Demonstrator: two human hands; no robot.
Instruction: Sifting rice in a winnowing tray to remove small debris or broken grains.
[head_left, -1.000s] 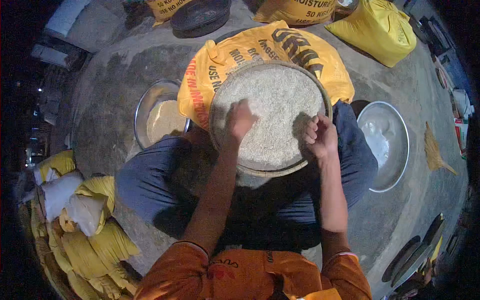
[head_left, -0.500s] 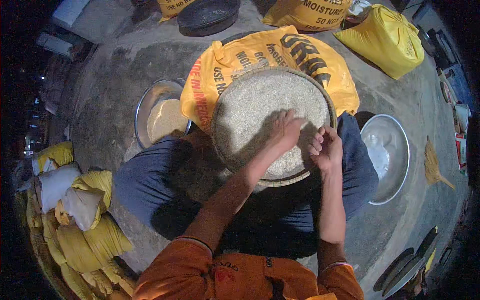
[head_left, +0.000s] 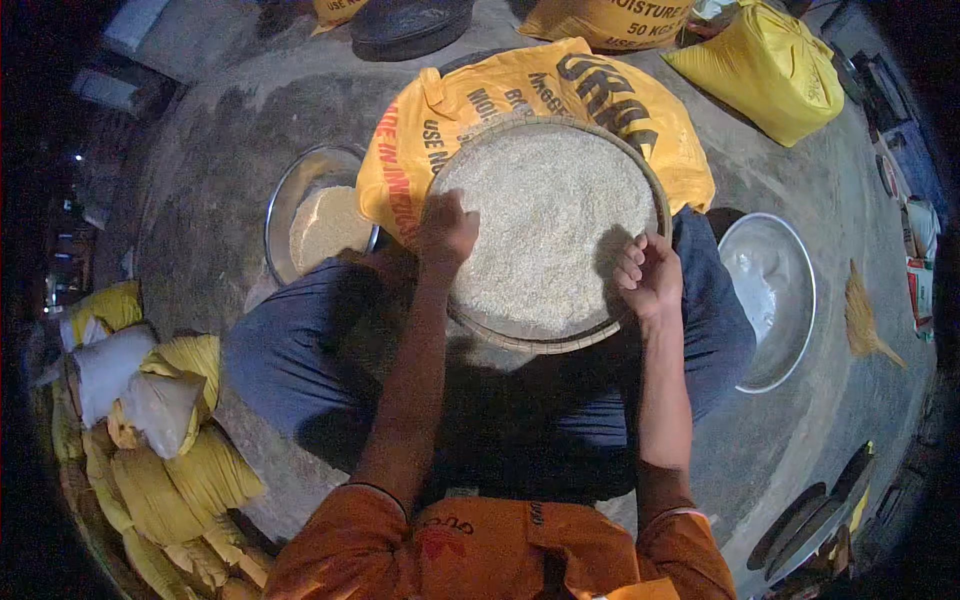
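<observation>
In front of the orange sack (head_left: 490, 90), over the round tray (head_left: 530, 347) of pale grain (head_left: 555, 225), moves the left hand (head_left: 450, 232), loosely curled, back leftward, uncovering the middle, and keeps the right hand (head_left: 651, 275) half-closed by the right rim, impossible to tell if holding anything in both.

left fingers (head_left: 452, 210): grip unclear | black basin (head_left: 415, 38): top cropped | left basin (head_left: 288, 190): knee-overlapped

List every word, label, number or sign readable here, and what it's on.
I won't copy wording; print shows on:
Middle orange sack: readable black lines, red line.
Top orange sacks: black lines, cut off.
Orange shirt: dark lettering, partly creased.
Yellow sack: faint marks, too blurred.
Red-and-white package: too small.
</observation>
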